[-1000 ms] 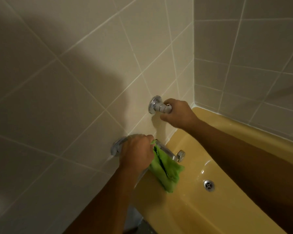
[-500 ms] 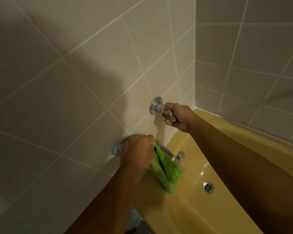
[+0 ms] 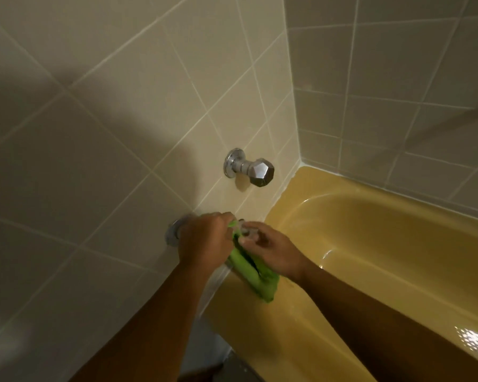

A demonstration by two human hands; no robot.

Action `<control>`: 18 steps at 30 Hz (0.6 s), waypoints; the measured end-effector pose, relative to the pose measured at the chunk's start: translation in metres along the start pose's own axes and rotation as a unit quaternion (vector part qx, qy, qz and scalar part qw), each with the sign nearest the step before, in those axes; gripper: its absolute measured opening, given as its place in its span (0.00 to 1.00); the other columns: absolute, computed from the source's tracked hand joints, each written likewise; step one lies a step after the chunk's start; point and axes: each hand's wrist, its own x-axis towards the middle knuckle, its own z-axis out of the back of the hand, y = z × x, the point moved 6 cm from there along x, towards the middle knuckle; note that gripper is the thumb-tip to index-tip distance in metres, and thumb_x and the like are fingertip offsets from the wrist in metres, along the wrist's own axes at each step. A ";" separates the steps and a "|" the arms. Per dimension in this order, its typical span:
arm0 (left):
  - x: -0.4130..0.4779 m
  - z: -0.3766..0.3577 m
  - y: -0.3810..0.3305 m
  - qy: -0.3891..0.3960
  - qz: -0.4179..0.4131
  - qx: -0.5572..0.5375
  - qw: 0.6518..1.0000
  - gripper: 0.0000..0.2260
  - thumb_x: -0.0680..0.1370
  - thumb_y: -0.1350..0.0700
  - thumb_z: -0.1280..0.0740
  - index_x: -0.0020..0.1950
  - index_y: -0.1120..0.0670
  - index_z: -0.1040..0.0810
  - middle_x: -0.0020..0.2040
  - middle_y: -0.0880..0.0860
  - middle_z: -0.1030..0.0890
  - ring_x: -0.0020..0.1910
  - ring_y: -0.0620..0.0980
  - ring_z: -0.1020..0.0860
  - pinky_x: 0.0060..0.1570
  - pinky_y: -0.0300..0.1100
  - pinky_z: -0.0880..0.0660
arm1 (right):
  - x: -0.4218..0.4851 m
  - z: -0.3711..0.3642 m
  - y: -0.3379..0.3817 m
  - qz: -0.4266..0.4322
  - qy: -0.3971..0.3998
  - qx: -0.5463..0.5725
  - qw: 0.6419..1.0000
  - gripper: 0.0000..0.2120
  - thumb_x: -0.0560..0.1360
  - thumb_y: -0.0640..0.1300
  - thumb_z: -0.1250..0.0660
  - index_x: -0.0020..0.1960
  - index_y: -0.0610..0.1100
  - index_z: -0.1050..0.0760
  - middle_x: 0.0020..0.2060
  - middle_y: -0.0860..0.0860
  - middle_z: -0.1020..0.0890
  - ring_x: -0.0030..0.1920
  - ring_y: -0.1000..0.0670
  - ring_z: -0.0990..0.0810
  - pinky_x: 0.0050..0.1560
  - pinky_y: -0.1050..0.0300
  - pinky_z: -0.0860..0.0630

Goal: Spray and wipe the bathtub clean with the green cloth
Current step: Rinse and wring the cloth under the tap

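- The left hand (image 3: 204,241) was closed. Its fingers curled over the upper end of the green cloth (image 3: 253,271) and held it against the lower fitting (image 3: 172,234).
- The lower fitting was a chrome part fixed to the wall (only its round flange and a short chrome section between the hands were visible).
- The right hand (image 3: 272,250) was also closed. Its thumb and fingertips pinched the chrome section of the lower fitting, just beside the left hand's fingertips. It could not be determined whether they also caught the cloth.
- The green cloth emerged between the two hands and hung bunched toward 5 o'clock. It passed under the right palm, and its lower end lay against the near end of the bathtub (image 3: 384,244).
- The bathtub was mustard yellow and filled the view from 3 o'clock to 5 o'clock. Its rim met the tiles at the room corner, and glare marked its surface near 4 o'clock.
- The upper tap (image 3: 261,173), with a faceted chrome knob, stood at 12 o'clock from the hands. It was apart from them, and neither hand touched it.
- The tiled wall (image 3: 94,133) was pale and covered the view from 9 o'clock to 12 o'clock, with a broad shadow across it.
- Both bare forearms entered the view from 6 o'clock.
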 end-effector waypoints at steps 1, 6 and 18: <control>-0.004 0.001 -0.003 -0.003 -0.021 0.015 1.000 0.07 0.81 0.53 0.33 0.57 0.47 0.18 0.48 0.49 0.15 0.40 0.52 0.21 0.43 0.46 0.32 | -0.010 -0.002 -0.013 0.008 0.005 -0.030 1.000 0.15 0.78 0.58 0.28 0.62 0.55 0.21 0.46 0.54 0.16 0.48 0.57 0.17 0.49 0.57 0.21; -0.047 0.002 -0.045 -0.041 -0.139 -0.079 0.986 0.06 0.77 0.56 0.29 0.51 0.47 0.16 0.43 0.45 0.16 0.39 0.47 0.20 0.52 0.45 0.33 | -0.047 0.013 -0.030 0.091 -0.091 -0.148 0.981 0.18 0.73 0.66 0.29 0.55 0.54 0.22 0.48 0.54 0.22 0.50 0.53 0.23 0.50 0.51 0.23; -0.103 -0.029 -0.059 0.154 0.160 -0.455 0.862 0.05 0.81 0.44 0.30 0.52 0.43 0.18 0.46 0.45 0.15 0.47 0.44 0.17 0.49 0.49 0.18 | -0.120 0.044 -0.065 0.022 -0.176 -0.239 0.955 0.04 0.83 0.48 0.34 0.51 0.52 0.20 0.40 0.57 0.18 0.38 0.56 0.21 0.38 0.53 0.24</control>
